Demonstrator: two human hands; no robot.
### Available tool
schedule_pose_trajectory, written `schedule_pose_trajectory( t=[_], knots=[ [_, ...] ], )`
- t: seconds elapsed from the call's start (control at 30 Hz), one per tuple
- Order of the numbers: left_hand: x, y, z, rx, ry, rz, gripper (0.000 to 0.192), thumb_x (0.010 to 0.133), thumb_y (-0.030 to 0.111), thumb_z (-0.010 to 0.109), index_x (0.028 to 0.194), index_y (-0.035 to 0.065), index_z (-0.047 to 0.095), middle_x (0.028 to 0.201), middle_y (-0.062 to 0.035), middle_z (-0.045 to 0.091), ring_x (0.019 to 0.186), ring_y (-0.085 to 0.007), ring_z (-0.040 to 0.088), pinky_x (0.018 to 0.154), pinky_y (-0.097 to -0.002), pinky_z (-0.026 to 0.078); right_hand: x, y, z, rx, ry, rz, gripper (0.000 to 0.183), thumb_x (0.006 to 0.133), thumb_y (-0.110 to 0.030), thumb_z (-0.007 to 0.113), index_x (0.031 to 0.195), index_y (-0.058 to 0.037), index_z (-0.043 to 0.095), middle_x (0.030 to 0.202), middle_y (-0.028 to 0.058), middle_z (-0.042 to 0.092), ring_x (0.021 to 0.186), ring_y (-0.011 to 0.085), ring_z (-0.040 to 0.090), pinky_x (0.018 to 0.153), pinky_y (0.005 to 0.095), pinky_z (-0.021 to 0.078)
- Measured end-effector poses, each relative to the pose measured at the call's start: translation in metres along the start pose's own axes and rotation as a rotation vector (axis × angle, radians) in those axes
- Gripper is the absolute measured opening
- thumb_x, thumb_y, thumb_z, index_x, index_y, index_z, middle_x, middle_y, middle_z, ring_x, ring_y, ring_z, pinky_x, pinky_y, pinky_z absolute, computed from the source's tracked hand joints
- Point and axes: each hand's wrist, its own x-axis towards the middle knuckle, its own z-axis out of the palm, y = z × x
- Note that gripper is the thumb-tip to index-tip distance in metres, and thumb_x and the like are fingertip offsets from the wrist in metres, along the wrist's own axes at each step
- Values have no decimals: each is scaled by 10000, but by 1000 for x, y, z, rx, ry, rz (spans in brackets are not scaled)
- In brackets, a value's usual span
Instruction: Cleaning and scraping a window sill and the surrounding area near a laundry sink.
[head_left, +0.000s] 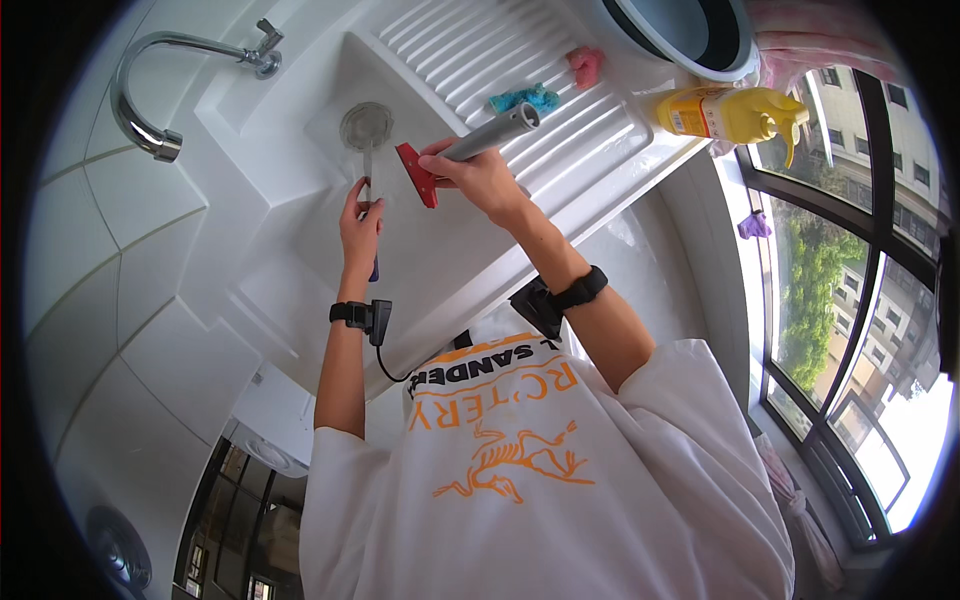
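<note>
My left hand grips a thin metal-shafted tool over the white sink basin. A dark purple end of this tool shows below the wrist. Its far end meets a round grey disc on the basin floor; whether the disc is a drain or part of the tool, I cannot tell. My right hand is closed around a scraper with a red head and a grey tubular handle. The red head points toward my left hand, apart from it and above the basin.
A chrome faucet curves at the left. On the ribbed washboard lie a blue scrubbing cloth and a pink one. Beyond stand a grey-white basin and a yellow pump bottle. Windows line the right.
</note>
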Motion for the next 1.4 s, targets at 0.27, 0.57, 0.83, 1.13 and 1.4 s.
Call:
schedule_pose_trajectory(
  t=[0.27,0.57,0.83,1.13,1.4],
  knots=[
    [-71,72,-12,-290,-150,145,143,994,76,498,1077,-2,583,1010,-113,681,711,-121,574,636,-265,463,-57,-30,-41,693,-40,52,310,989,-195,549,1167,50,617,1117,151,651,959,231,667,902,368,572],
    [-114,119,14,-296,-203,246,172,993,93,542,1115,-21,585,1082,-157,676,770,-130,592,677,-270,468,-79,-26,-40,852,-131,-21,314,976,-226,565,1188,-5,634,1139,123,654,1038,244,639,1004,389,500],
    [-116,147,49,-335,-124,184,235,919,45,671,1134,-9,594,1037,-114,689,750,-106,563,654,-250,438,-87,-12,-30,970,-153,7,289,961,-188,585,1175,0,633,1156,126,644,1039,232,636,997,381,512],
    [-119,154,71,-160,17,228,303,840,31,760,1090,11,591,949,-68,695,722,-96,589,634,-248,441,-95,-11,-40,982,-141,8,271,955,-184,612,1173,-26,637,1192,126,638,1074,226,621,1012,374,498],
    [-118,162,75,-102,-15,263,308,840,18,751,1088,8,568,941,-72,680,698,-94,561,625,-243,440,-114,-11,-76,1159,-1,-34,347,959,-291,625,1207,-50,651,1327,150,606,1203,265,571,1019,401,465]
  ],
)
